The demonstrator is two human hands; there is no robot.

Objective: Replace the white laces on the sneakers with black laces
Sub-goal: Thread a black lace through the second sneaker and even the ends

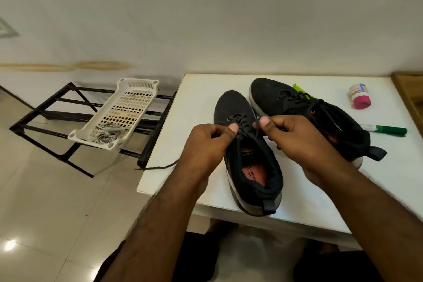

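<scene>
Slack is the likely risk: both hands, left hand (206, 142) and right hand (295, 137), pinch the black lace (246, 125) above the near sneaker (249, 162), and uneven pulling could leave the loose end (158, 166) hanging off the desk (183, 144) too short.

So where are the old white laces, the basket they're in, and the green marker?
white laces (107, 133): head view, middle of the bundle.
basket (137, 82): head view, far rim.
green marker (386, 130): head view, green barrel.

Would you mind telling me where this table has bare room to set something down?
Bare: the white table's left strip beside the near black sneaker, and the near-right corner. Crowded: far right, around the far sneaker, pink-capped bottle and green marker.
</scene>
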